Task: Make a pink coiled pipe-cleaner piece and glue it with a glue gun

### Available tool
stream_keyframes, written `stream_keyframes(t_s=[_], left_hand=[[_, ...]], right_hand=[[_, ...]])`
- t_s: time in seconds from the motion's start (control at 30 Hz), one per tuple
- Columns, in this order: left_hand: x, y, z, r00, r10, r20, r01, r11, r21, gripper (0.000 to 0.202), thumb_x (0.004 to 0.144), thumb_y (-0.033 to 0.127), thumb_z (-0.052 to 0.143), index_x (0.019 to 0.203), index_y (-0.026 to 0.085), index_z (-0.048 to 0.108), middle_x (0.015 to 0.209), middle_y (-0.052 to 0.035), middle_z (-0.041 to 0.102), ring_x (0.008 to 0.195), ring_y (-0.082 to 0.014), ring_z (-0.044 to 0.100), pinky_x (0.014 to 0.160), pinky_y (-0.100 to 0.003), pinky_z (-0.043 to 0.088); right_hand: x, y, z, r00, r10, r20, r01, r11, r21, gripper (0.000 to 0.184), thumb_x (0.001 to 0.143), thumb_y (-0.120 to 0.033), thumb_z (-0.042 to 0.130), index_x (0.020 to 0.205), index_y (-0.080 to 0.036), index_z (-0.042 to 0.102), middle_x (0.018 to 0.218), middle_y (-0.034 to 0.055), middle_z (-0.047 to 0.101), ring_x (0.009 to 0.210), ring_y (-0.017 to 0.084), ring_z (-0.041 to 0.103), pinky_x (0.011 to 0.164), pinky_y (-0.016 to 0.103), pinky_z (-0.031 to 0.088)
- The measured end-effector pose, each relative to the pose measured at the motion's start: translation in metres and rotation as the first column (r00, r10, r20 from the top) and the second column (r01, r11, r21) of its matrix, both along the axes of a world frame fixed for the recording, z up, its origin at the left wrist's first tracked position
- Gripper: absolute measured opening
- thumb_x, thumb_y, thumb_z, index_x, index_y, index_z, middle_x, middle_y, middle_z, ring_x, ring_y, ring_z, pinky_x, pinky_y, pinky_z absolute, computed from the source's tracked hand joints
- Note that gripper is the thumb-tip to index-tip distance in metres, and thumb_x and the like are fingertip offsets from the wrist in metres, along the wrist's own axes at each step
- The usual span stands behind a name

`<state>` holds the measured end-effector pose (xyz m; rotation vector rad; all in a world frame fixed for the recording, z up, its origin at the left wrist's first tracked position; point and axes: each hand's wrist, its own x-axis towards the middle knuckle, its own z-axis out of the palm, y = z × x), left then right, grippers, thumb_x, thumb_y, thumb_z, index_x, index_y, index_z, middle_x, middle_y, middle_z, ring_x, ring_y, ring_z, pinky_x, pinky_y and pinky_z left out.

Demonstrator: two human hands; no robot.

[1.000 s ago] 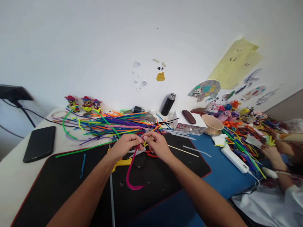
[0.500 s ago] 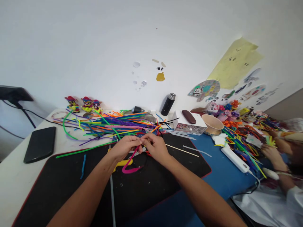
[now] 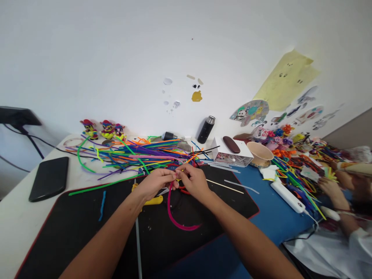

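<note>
A magenta pipe cleaner (image 3: 174,219) hangs in a curve from between my hands, its free end bending right over the black mat (image 3: 116,232). My left hand (image 3: 158,183) pinches it near its upper end. The fingertips of my right hand (image 3: 192,180) are closed on the same end and meet the left fingers. Fingers hide the gripped end itself. Under the hands lie a yellow-handled tool (image 3: 155,200) and red-handled scissors (image 3: 184,190), both partly covered. A short blue pipe cleaner (image 3: 102,205) lies left on the mat, a long green one (image 3: 101,185) along its back edge.
Many coloured pipe cleaners (image 3: 145,151) are heaped behind the mat. Small figures (image 3: 90,129), a black flask (image 3: 206,130), a white box (image 3: 219,147) and a bowl (image 3: 259,153) stand along the wall. At right, a co-worker's hand (image 3: 329,188) handles yellow material beside a power strip (image 3: 287,197).
The magenta pipe cleaner's free end has swung right and toward me, from a tight hook into a wider curve. Both hands stay nearly in place.
</note>
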<state>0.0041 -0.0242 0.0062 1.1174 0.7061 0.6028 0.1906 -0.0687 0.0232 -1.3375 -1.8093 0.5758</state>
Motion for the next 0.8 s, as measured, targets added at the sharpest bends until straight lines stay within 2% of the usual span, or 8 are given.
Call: stream_keyframes(t_s=[0.2, 0.4, 0.6, 0.8], left_hand=[[0.003, -0.001, 0.000, 1.000, 0.000, -0.005, 0.000, 0.999, -0.049, 0.023, 0.068, 0.040, 0.082, 0.069, 0.019, 0.073, 0.068, -0.0062, 0.075, 0.068, -0.0197, 0.067, 0.073, -0.031, 0.051], [0.004, -0.001, -0.006, 1.000, -0.002, 0.017, 0.004, 0.997, -0.076, 0.021, 0.070, 0.034, 0.081, 0.077, 0.015, 0.077, 0.070, -0.0096, 0.077, 0.066, -0.0195, 0.068, 0.070, -0.031, 0.051], [0.004, -0.002, -0.005, 0.999, -0.023, 0.027, 0.026, 0.993, -0.114, 0.023, 0.069, 0.032, 0.082, 0.083, 0.013, 0.079, 0.073, -0.0112, 0.078, 0.067, -0.0195, 0.069, 0.071, -0.031, 0.052], [0.002, -0.003, -0.001, 0.999, -0.043, 0.016, 0.044, 0.995, -0.086, 0.025, 0.069, 0.032, 0.081, 0.084, 0.013, 0.081, 0.072, -0.0109, 0.079, 0.067, -0.0193, 0.069, 0.070, -0.030, 0.051]], right_hand=[[0.001, 0.001, 0.004, 0.999, -0.034, -0.033, 0.034, 0.999, 0.015, 0.019, 0.103, -0.035, 0.059, 0.097, -0.024, 0.073, 0.073, 0.0024, 0.075, 0.061, 0.019, 0.064, 0.062, 0.028, 0.045], [0.007, 0.005, 0.008, 0.994, -0.108, 0.017, 0.106, 0.989, 0.100, 0.023, 0.101, -0.039, 0.060, 0.095, -0.023, 0.076, 0.060, -0.0027, 0.059, 0.052, 0.016, 0.050, 0.057, 0.027, 0.038], [0.015, 0.010, 0.016, 0.992, -0.125, 0.014, 0.122, 0.983, 0.134, 0.025, 0.103, -0.041, 0.060, 0.098, -0.023, 0.076, 0.062, -0.0027, 0.059, 0.054, 0.016, 0.049, 0.058, 0.028, 0.036], [0.019, 0.011, 0.024, 0.990, -0.138, 0.010, 0.135, 0.982, 0.132, 0.024, 0.103, -0.040, 0.060, 0.096, -0.023, 0.075, 0.062, -0.0031, 0.057, 0.055, 0.016, 0.050, 0.058, 0.028, 0.036]])
